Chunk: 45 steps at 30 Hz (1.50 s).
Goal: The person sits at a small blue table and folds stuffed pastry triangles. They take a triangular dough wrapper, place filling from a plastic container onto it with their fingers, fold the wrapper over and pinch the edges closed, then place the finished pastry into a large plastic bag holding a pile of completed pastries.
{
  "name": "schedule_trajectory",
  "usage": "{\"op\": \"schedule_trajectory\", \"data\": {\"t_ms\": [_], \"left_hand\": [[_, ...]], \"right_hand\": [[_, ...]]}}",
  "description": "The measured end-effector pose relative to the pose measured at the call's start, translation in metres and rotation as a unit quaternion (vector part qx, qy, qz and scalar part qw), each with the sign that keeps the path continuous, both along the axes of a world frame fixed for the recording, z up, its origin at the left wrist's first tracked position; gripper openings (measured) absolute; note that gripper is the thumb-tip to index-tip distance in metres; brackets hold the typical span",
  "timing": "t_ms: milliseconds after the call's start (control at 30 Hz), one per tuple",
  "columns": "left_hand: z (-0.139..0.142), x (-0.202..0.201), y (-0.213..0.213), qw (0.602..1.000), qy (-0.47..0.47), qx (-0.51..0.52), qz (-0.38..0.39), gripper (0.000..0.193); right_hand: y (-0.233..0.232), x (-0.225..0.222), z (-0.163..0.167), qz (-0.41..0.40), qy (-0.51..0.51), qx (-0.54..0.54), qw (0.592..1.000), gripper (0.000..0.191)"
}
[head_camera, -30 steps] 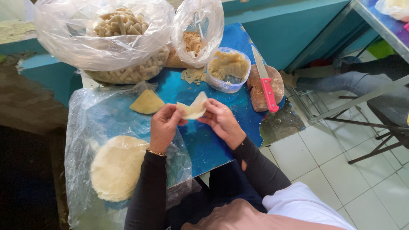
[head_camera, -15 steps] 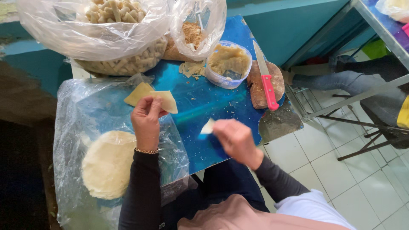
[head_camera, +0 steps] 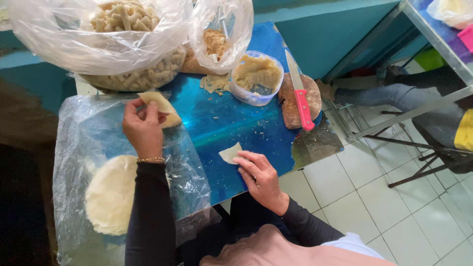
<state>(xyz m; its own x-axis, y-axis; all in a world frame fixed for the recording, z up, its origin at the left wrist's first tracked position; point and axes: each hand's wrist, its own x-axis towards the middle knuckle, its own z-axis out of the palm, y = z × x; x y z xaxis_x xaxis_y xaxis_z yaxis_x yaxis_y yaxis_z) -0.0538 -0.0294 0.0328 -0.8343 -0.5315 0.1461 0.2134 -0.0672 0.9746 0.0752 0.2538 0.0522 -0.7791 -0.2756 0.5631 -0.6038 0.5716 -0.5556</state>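
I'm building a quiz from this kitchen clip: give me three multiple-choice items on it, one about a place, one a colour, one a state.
1. Where does the knife lie?
A. on the brown block
B. in the tub
C. on the floor

2. What colour is the knife's handle?
A. green
B. pink-red
C. black

3. What is the left hand doing?
A. resting flat and empty
B. holding a pastry sheet
C. gripping the knife

Answers:
1 A, the blade and handle rest across the brown block.
2 B, the handle shows pink-red.
3 B, its fingers pinch the pale pastry sheet, while the right hand touches a small dough piece.
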Motion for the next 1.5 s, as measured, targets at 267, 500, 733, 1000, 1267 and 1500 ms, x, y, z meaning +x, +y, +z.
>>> {"op": "schedule_trajectory", "data": {"t_ms": [267,500,733,1000,1267,1500], "left_hand": [[-0.010,-0.002,-0.017,0.862,-0.084,-0.477,0.152,0.015],[0.023,0.024,0.001,0.826,-0.080,-0.514,0.217,0.029],[0.037,0.064,0.051,0.864,0.135,-0.468,-0.130,0.016],[0.032,0.087,0.069,0.778,0.153,-0.545,-0.273,0.012],[0.028,0.087,0.066,0.786,0.139,-0.535,-0.277,0.010],[0.027,0.085,0.066,0.788,0.135,-0.533,-0.278,0.011]], "right_hand": [[0.024,-0.033,0.017,0.019,0.038,0.027,0.999,0.032],[0.057,-0.154,0.031,-0.119,0.047,0.146,0.981,0.032],[0.057,-0.182,0.012,-0.103,-0.021,0.194,0.975,0.018],[0.064,-0.192,0.026,-0.039,-0.058,0.161,0.985,0.022],[0.038,-0.103,0.034,0.077,-0.015,0.109,0.991,0.041],[0.027,-0.057,0.020,0.062,0.164,0.353,0.919,0.041]]}}
